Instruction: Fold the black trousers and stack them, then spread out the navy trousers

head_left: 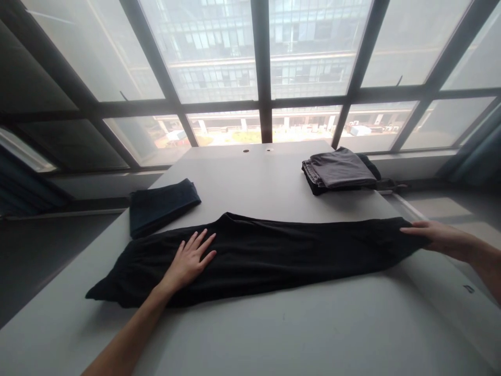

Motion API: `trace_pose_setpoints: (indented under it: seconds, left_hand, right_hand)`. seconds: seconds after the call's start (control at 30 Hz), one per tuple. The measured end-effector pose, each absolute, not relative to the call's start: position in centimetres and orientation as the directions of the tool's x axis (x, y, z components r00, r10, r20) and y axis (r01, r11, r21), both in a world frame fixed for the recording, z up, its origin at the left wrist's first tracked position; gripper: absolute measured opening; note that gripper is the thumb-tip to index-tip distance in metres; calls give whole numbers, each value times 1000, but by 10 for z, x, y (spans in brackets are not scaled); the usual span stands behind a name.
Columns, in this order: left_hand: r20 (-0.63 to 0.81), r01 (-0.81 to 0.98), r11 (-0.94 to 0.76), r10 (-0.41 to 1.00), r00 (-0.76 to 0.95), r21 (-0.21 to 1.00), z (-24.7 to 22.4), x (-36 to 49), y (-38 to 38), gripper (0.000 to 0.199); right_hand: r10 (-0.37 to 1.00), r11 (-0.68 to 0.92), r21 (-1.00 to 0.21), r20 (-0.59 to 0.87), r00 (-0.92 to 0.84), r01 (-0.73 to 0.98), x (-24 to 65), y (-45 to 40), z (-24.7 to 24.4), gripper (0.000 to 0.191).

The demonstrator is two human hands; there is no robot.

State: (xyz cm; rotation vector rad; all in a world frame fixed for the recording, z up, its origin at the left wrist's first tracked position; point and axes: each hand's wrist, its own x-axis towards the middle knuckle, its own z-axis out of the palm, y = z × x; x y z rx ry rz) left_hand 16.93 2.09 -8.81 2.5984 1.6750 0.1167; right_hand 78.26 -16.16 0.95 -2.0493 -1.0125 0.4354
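Black trousers [282, 250] lie lengthwise across the white table [250, 334], folded along their length, with the wider waist end at the left and the leg ends at the right. My left hand [191, 261] rests flat on the upper part of the trousers, its fingers spread. At the right table edge my right hand [434, 236] grips the leg end of the black trousers, thumb and fingers pressed together on the cloth.
A folded dark blue garment [162, 204] lies behind the waist end at the left. At the back right sits a stack of folded clothes [338, 169], grey on top and black below. Large windows [219, 57] stand beyond the table's far edge.
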Motion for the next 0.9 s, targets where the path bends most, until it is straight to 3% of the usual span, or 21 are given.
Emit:
trace_pose_setpoints:
  seconds: [0.1, 0.2, 0.27, 0.33, 0.4, 0.43, 0.53, 0.63, 0.73, 0.8, 0.9]
  left_hand:
    - [55, 900, -413, 911, 409, 136, -86, 170, 22, 60]
    - [181, 843, -468, 883, 434, 263, -72, 182, 14, 59]
    - [261, 738, -514, 858, 443, 438, -56, 202, 1, 57]
    - [219, 554, -456, 870, 441, 697, -39, 230, -14, 54]
    - [63, 291, -237, 863, 501, 927, -28, 261, -29, 51]
    - [7, 144, -99, 845, 534, 985, -26, 276, -35, 52]
    - [-144, -194, 311, 797, 587, 931, -34, 309, -45, 55]
    - [-399, -217, 591, 729, 556, 777, -50, 319, -46, 58]
    - [-546, -233, 693, 695, 468, 683, -60, 316, -45, 49]
    - [-559, -288, 711, 691, 459, 642, -61, 314, -43, 41]
    - [-553, -307, 731, 669, 496, 609, -64, 313, -40, 45]
  right_hand:
    - [802, -304, -851, 15, 598, 429, 757, -152, 25, 24]
    - [855, -262, -919, -79, 512, 296, 743, -138, 45, 23]
    - [908, -252, -952, -172, 382, 171, 730, -126, 56, 24]
    - [950, -219, -970, -188, 249, 103, 703, -110, 60, 26]
    - [981, -127, -974, -95, 171, 188, 658, -94, 53, 21]
    - [990, -76, -961, -41, 135, 267, 630, -86, 45, 17]
    - [997, 44, -902, 66, 37, 430, 543, -71, 8, 11]
    - [984, 87, -925, 21, -177, 371, 484, -70, -27, 10]
    - [967, 156, -918, 66, -248, 364, 469, -76, -41, 15]
    - [975, 178, -873, 97, -198, 454, 474, -81, -42, 13]
    - [981, 170, -744, 68, -180, 646, 479, -86, -43, 18]
